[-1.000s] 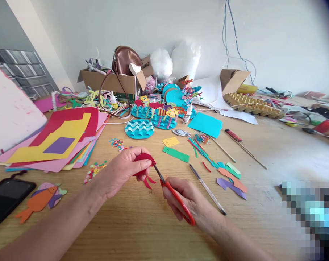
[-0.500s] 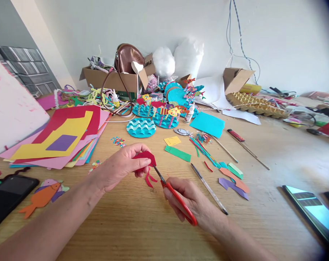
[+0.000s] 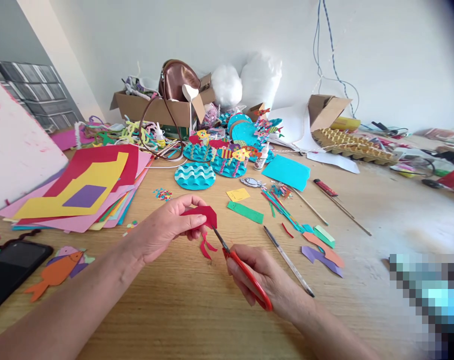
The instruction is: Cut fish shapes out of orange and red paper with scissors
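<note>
Pinched between the thumb and fingers of my left hand (image 3: 182, 220) is a piece of red paper (image 3: 209, 216). My right hand (image 3: 255, 272) grips red-handled scissors (image 3: 251, 277), whose blade tips meet the lower right edge of that paper. Curled red offcuts (image 3: 205, 247) lie on the table just below the paper. To the right rests a pen (image 3: 289, 261), beside orange (image 3: 326, 248) and purple (image 3: 322, 261) paper scraps. Beyond my hands lie a green strip (image 3: 245, 212) and a small yellow piece of paper (image 3: 238, 194).
Stacked coloured paper (image 3: 110, 172) sits at the left, near orange paper fish (image 3: 58, 270) and a black phone (image 3: 15, 270). Turquoise decorated bases (image 3: 195, 176), a glue bottle (image 3: 262, 156) and a turquoise sheet (image 3: 287, 171) stand farther back. A cardboard box (image 3: 152, 109) is against the wall.
My left hand has shifted slightly up and turned the red paper a little, so more of it shows. The scissors stay almost in place at its edge.
</note>
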### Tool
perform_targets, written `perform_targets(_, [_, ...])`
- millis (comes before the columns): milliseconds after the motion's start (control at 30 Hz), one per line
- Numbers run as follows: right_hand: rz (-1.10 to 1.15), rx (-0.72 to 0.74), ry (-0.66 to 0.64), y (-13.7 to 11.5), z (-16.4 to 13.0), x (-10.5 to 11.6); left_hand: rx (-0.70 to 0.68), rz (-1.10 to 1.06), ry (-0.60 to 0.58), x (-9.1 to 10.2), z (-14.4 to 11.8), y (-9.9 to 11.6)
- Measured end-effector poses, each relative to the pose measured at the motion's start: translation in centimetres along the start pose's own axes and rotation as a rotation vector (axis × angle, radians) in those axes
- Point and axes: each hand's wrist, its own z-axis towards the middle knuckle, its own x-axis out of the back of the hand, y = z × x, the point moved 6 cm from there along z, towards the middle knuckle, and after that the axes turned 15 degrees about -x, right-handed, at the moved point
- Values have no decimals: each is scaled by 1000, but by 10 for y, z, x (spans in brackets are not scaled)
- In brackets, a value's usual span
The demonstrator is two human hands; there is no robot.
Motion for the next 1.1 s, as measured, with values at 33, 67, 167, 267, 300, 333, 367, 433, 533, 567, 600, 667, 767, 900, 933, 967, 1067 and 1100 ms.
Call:
perform_targets(33, [2, 0, 2, 0, 0, 0, -3, -2, 6, 0, 1, 0])
perform_targets(67, [3, -3, 3, 1, 1, 1, -7, -2, 11, 0, 1, 1])
perform_targets(167, [18, -6, -3, 1, 1, 0, -33, 6, 46, 2, 2, 3])
perform_targets(267, [75, 2, -12, -1, 1, -1, -70, -43, 117, 3, 2, 3])
perform_targets(300, [93, 0, -12, -1, 1, -1, -77, -79, 133, 2, 2, 2])
perform_targets(333, [106, -4, -10, -1, 1, -1, -75, -120, 142, 1, 1, 0])
perform_targets(367, [113, -8, -3, -1, 1, -1, -65, -159, 146, -2, 0, -3])
perform_targets(433, [113, -7, 11, -1, 1, 1, -37, -219, 146, -6, 0, -10])
perform_targets(533, [99, -24, 25, 0, 1, 2, -16, -241, 153, -9, -1, -18])
perform_targets(567, [96, -29, 25, 1, 1, 2, -23, -228, 156, -9, -1, -20])
perform_targets(600, [99, -31, 25, 1, 1, 1, -34, -204, 159, -9, 0, -20])
perform_targets(667, [112, -26, 18, 0, 1, 0, -59, -138, 158, -8, 0, -19])
perform_targets(767, [122, -27, 7, -1, 1, -1, -95, -44, 143, -9, 0, -14])
perform_targets(900, [108, -18, 4, -3, 1, -1, -131, 6, 110, -13, -1, -9])
perform_targets(933, [105, -14, 0, -3, 1, -1, -137, 12, 100, -14, -1, -8])
perform_targets(967, [103, -12, -3, -3, 1, -1, -141, 16, 93, -14, -1, -7])
perform_targets(1067, [111, -4, -4, -2, 1, -1, -139, 22, 86, -15, -1, -8])
perform_targets(1100, [112, -1, 0, -2, 1, -1, -137, 19, 87, -15, -1, -8])
